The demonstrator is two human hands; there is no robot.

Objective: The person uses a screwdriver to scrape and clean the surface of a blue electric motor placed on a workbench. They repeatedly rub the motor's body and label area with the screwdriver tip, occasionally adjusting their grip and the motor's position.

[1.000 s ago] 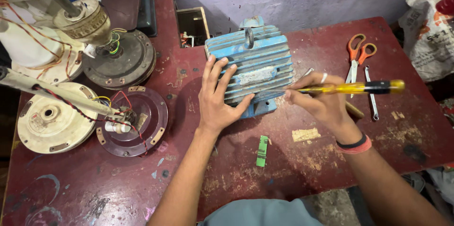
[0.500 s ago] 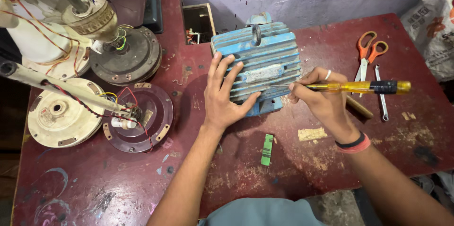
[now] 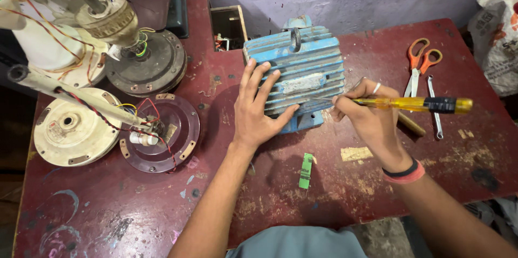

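Motor housing (image 3: pixel 299 72), blue and ribbed, sat on the red table (image 3: pixel 108 209) directly under my left hand (image 3: pixel 258 109), which lay flat and open against its side with the fingers spread, pressing but not gripping. My right hand (image 3: pixel 372 117) was closed around the yellow-handled screwdriver (image 3: pixel 415 104), its thin shaft reaching leftward from my knuckles to the pale plate on the ribs. From where I was watching, the worry was the tip: it looked to rest on a sloped, ridged face, and a hard push could have made it skid along a rib toward my left thumb, just beside it. An open palm also gave little hold, so the housing might have slid or rocked away from me. Beyond my right hand lay orange scissors (image 3: pixel 418 58) and a small spanner (image 3: pixel 434 107), near enough to be knocked by the handle's end. A green strip (image 3: pixel 306 170) lay near my wrists.
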